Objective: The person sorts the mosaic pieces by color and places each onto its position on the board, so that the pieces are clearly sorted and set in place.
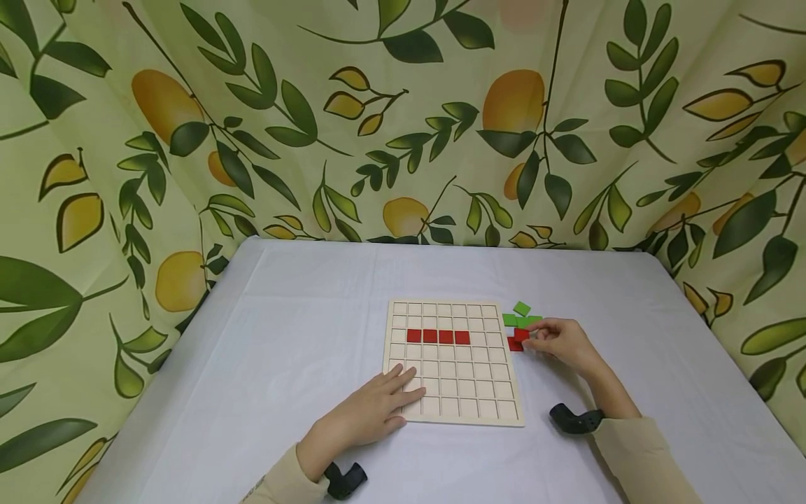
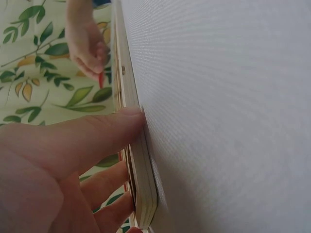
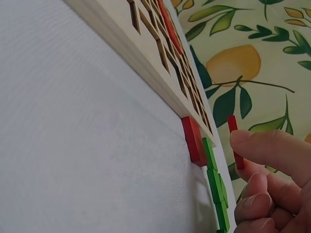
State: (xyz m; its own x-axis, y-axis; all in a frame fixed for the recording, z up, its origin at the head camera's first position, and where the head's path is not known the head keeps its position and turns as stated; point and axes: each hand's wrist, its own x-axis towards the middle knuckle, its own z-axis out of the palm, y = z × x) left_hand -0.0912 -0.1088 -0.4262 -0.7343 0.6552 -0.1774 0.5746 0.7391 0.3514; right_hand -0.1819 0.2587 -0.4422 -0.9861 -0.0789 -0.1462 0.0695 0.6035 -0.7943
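A leafy curtain [image 1: 403, 175] stands behind the board [image 1: 456, 388], and a white cloth [image 1: 302, 315] lies under it. My left hand [image 1: 371, 409], fingers spread, covers its near left corner. Four red tiles [image 1: 429, 336] sit in the board. Right of it lie four green tiles [image 1: 523, 322] and one red tile [image 3: 194, 143]. There my right hand [image 1: 562, 344] pinches another red tile [image 1: 520, 334].
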